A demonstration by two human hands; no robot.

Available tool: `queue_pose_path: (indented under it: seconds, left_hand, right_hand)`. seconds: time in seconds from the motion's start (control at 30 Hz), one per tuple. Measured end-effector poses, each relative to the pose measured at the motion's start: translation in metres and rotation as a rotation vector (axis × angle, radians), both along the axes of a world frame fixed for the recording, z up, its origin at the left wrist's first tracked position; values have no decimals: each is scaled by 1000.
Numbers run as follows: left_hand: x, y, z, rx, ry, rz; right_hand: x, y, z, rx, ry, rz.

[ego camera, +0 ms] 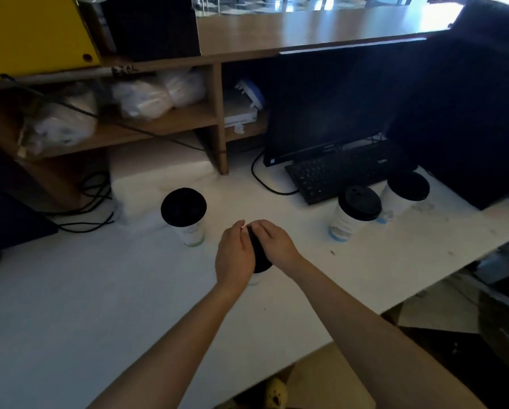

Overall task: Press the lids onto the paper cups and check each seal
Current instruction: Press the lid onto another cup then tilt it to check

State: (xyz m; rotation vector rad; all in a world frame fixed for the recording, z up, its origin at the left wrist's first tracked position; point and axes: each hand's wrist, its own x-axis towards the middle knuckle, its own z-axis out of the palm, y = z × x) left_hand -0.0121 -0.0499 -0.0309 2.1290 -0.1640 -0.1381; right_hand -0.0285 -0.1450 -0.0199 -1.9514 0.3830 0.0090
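White surface (85, 290) below wooden shelves (164, 122); left hand (235, 258) and right hand (272, 242) both clasp a black-lidded white paper cup (260, 258).

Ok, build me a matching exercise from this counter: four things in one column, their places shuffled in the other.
Things
1. keyboard
2. white bags
3. leftmost cup
4. black lid

Places
A. on the wooden shelf
B. gripped between the left hand and the right hand
C. in front of the monitor
D. upright with its own lid on, untouched, left of the hands

Pairs: 1-C, 2-A, 3-D, 4-B
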Motion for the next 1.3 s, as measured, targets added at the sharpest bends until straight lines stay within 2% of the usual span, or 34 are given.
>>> queue_pose_path:
  seconds: [0.1,0.3,0.5,0.57,0.63,0.7,0.77,0.83,0.9,0.97,1.03,1.13,1.3]
  left_hand:
    - [-2,-2,-3,7,-43,52]
    - [-1,-2,-3,30,-48,21]
    - [23,9,7,-60,25,-394]
    - [29,10,10,-51,25,-449]
    - [35,10,13,24,-59,-471]
    - [44,11,18,216,-187,-546]
    - [49,11,26,458,-298,-643]
    - [47,7,33,601,-380,-670]
    - [35,1,34,585,-376,-634]
    - [20,-4,30,573,-326,-582]
    - [7,-8,22,669,-341,-562]
    - [4,-7,18,726,-399,-546]
    - [4,-7,15,748,-449,-572]
  right_hand:
    - [0,-1,-5,14,-60,-14]
    - [-4,1,3,82,-71,-30]
    - [-33,9,0,212,-50,-242]
    - [-49,13,-4,260,-66,-284]
    - [-61,19,-8,263,-90,-304]
    - [-72,26,-13,241,-98,-303]
    - [-79,32,-17,242,-90,-276]
    - [-86,31,-21,272,-86,-232]
    - [-93,23,-26,316,-70,-189]
    - [-96,12,-34,262,-16,-104]
    - [-95,1,-41,149,76,38]
    - [-82,-10,-48,127,137,215]
    - [-51,-20,-72,103,146,315]
